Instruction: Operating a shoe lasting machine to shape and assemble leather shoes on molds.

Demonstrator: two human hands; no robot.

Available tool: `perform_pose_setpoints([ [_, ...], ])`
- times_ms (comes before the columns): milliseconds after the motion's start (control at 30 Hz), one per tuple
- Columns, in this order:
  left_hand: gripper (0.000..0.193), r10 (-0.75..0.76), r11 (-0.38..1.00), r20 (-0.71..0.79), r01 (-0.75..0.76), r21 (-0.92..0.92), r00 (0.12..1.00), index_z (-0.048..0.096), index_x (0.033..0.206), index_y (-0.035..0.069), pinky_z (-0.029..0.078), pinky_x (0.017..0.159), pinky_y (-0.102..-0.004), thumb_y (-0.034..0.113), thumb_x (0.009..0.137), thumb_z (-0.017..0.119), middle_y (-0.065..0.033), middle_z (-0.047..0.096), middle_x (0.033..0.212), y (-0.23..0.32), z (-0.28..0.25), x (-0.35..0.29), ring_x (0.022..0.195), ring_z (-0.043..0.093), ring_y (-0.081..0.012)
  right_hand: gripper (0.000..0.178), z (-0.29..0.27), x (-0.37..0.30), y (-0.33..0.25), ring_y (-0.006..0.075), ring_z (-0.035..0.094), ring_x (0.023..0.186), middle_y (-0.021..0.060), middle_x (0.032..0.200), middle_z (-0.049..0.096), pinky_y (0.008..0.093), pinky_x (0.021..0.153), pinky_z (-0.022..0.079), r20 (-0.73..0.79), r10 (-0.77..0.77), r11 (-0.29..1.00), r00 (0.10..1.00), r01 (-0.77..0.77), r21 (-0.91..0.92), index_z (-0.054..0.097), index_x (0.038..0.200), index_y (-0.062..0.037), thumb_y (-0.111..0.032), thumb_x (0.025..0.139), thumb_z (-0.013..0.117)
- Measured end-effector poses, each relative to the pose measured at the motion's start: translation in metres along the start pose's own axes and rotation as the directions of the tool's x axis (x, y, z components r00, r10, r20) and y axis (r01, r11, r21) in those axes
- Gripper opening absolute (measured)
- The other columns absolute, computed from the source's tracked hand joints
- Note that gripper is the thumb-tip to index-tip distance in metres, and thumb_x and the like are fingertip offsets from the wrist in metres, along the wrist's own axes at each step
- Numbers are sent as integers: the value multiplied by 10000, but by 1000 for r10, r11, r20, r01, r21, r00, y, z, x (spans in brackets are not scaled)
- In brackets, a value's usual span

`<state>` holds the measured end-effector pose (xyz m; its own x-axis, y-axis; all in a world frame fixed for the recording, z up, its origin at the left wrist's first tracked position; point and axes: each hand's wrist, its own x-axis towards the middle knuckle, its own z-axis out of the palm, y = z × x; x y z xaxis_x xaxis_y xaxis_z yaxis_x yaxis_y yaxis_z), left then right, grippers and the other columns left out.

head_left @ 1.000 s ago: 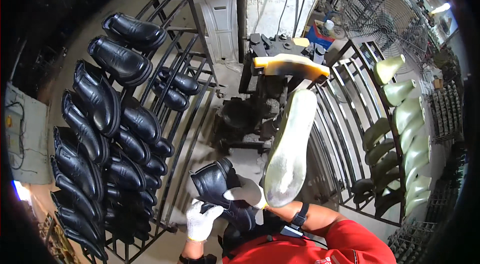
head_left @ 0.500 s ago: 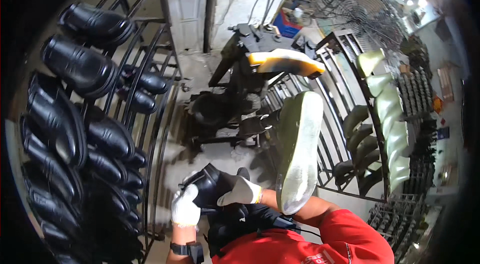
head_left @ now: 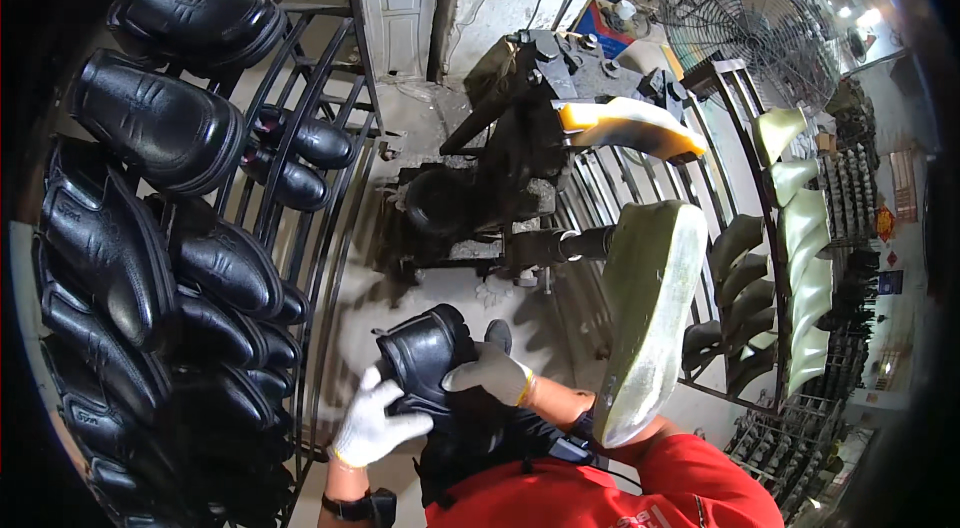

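A black leather shoe is in front of my body, with its opening toward the left. My right hand, in a white glove, grips it from the right side, fingers over the dark upper. My left hand, also gloved, is just below and left of the shoe with its fingers spread; one fingertip seems to touch the shoe's edge. To the right, close to my right forearm, a pale green shoe-shaped form stands upright on a black machine arm.
On the left, a black metal rack bears several black shoes. Beyond the hands stands a dark machine with a yellow-lit curved form. At right, another rack holds pale and dark curved pieces; a large fan stands behind it.
My left hand has loosened from the shoe and spread its fingers, dropping slightly lower. My right hand keeps hold of the shoe. The whole view has shifted a little.
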<state>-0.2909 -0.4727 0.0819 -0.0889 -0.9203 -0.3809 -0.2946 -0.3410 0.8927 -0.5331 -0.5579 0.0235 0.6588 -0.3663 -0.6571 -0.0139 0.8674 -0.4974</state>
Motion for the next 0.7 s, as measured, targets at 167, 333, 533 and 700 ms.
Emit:
perform_pose_setpoints([
  [167, 323, -165, 986, -228, 161, -38, 960, 795, 1076, 26, 574, 888, -372, 180, 802, 870, -107, 796, 1024, -42, 22, -10, 942, 746, -227, 643, 15, 31, 0, 270, 644, 1285, 199, 1340, 703, 402, 1108, 505, -159, -118, 987, 980, 98, -127, 557, 1468, 115, -177, 937, 773],
  [333, 397, -118, 888, -611, 359, 288, 783, 726, 928, -36, 542, 914, -529, 349, 837, 767, -273, 724, 1023, -118, -8, 84, 984, 696, -443, 677, -57, 4, 48, 247, 654, 1283, 182, 1271, 743, 363, 1085, 520, -363, -101, 977, 926, 24, -212, 589, 1459, 85, -320, 961, 804],
  [533, 491, 177, 628, -904, 663, 409, 390, 724, 1185, -48, 495, 1072, -521, 374, 938, 691, -299, 716, 1223, -211, -104, 195, 1159, 675, -451, 645, -121, -45, 94, 173, 719, 998, 126, 1148, 774, 303, 884, 572, -568, 43, 909, 822, -268, -318, 616, 1431, 71, -254, 929, 860],
  [700, 527, 404, 811, -885, 356, 464, 233, 674, 1368, -20, 422, 1189, -442, 324, 972, 732, -270, 676, 1400, -182, -170, 230, 1330, 624, -362, 606, -127, -62, 96, 191, 735, 942, 165, 1098, 771, 312, 838, 590, -649, 93, 945, 755, -272, -182, 579, 1433, 113, -95, 924, 835],
])
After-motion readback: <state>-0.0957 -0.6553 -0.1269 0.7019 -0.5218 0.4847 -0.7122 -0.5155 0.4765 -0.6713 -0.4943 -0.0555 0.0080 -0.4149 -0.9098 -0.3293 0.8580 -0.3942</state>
